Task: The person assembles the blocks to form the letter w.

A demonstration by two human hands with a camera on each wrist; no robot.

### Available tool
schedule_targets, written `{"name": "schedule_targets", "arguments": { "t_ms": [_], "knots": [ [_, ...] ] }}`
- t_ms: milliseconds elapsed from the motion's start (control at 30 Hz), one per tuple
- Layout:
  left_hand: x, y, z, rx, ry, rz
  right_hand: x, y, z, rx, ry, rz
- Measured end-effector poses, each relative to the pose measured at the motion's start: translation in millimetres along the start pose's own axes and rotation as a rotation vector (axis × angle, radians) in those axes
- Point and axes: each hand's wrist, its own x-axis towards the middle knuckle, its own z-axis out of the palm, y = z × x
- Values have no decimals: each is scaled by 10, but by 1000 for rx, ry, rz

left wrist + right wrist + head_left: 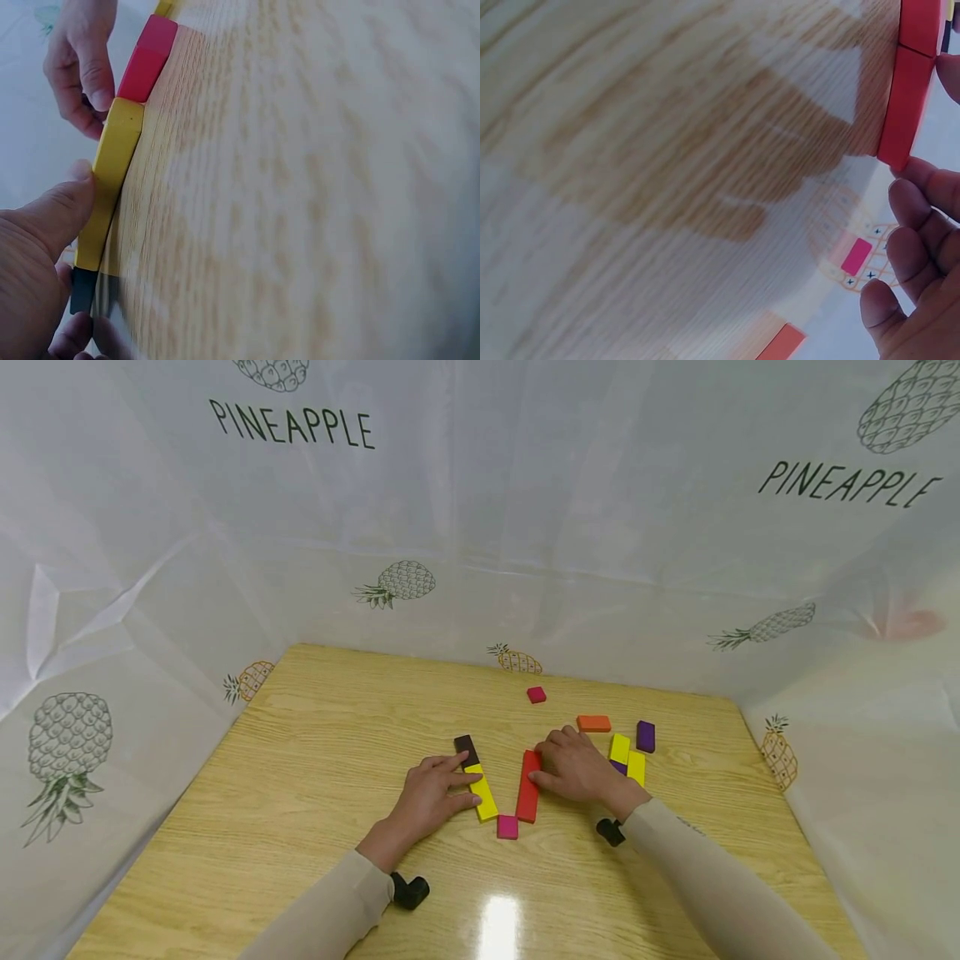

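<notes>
My left hand [429, 795] lies spread along the left side of a yellow block [486, 806], and a black block [466, 749] continues the row at its far end. In the left wrist view the thumb touches the yellow block and a fingertip is by the black one's end. With bent fingers, my right hand [577, 766] holds the far red block [904, 112], thumb at its side near a seam and index finger at its far end; a second red block [920, 26] adjoins it. A pink block [507, 827] sits between the rows' near ends, forming a V.
To the right lie an orange block [594, 723], a purple block [646, 736] and yellow blocks [636, 768] beside another purple piece. A small pink block [536, 694] is at the back. White pineapple-print sheeting [570, 568] surrounds the wooden table [352, 710].
</notes>
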Motion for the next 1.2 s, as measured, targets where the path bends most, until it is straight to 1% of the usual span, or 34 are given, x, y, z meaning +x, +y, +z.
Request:
{"name": "schedule_targets", "arguments": {
  "t_ms": [233, 333, 433, 567, 700, 933, 1000, 1200],
  "knots": [
    [0, -12, 8, 5, -4, 1, 15, 18, -19, -10, 0, -19],
    [-2, -19, 9, 7, -6, -1, 40, 42, -33, -13, 14, -24],
    [-5, -17, 6, 1, -8, -4, 75, 76, -43, -15, 50, -17],
    [-7, -12, 1, -9, -10, -6, 115, 121, -68, -28, 106, 14],
    [-4, -10, -3, -11, -11, -5, 154, 164, -104, -55, 143, 38],
    [2, -13, -13, -38, -18, -3, 259, 286, -128, -113, 215, 45],
    [7, -26, -4, -33, -17, -3, 294, 317, -136, -123, 227, 47],
    [4, -47, 25, -23, -18, -15, 386, 392, -138, -120, 226, 63]
  ]
}}
